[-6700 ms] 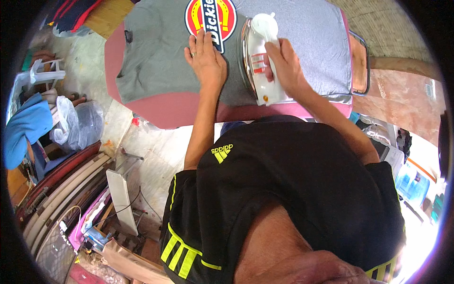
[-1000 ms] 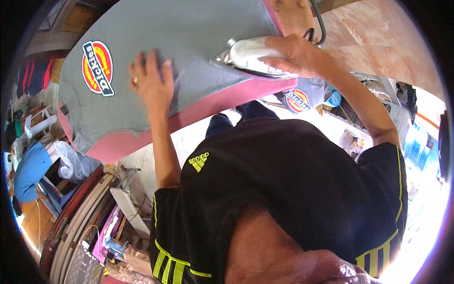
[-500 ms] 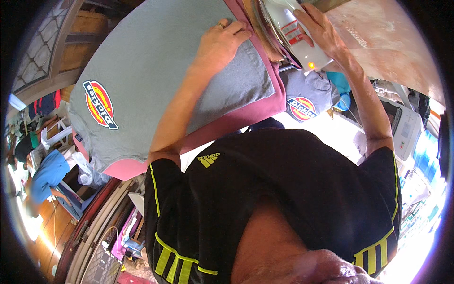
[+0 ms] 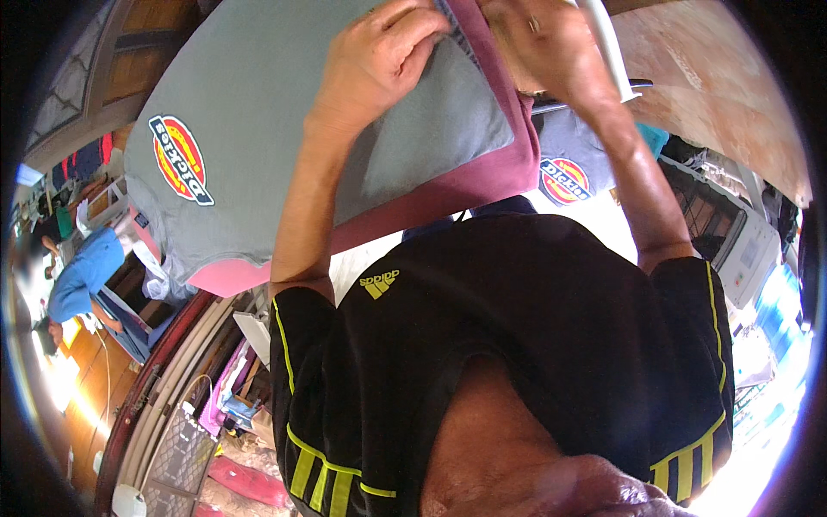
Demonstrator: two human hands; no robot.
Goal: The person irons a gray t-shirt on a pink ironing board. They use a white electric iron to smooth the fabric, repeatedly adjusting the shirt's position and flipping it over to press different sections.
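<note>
A grey T-shirt (image 4: 284, 112) with an oval red-and-yellow print lies spread over a pink-covered ironing board (image 4: 405, 202). My left hand (image 4: 370, 65) is at the shirt's hem near the top edge, its fingers curled and pinching the cloth, which is turned up there. To the right, my right hand (image 4: 551, 52) is over the board's edge, slightly blurred; its fingertips are partly cut off by the picture's edge. Just beyond the right hand, a white iron (image 4: 608, 47) shows only in part, mostly hidden by that hand.
Another grey shirt (image 4: 564, 164) with the same print hangs or lies below the board's right end. A white appliance (image 4: 745, 258) stands at the right. On the far left is a person in a blue shirt (image 4: 86, 271). A grey wire-mesh panel (image 4: 183, 452) is at the lower left.
My right hand has let go of the iron and moved left toward the shirt's hem. My left hand has moved up slightly and now turns up the hem.
</note>
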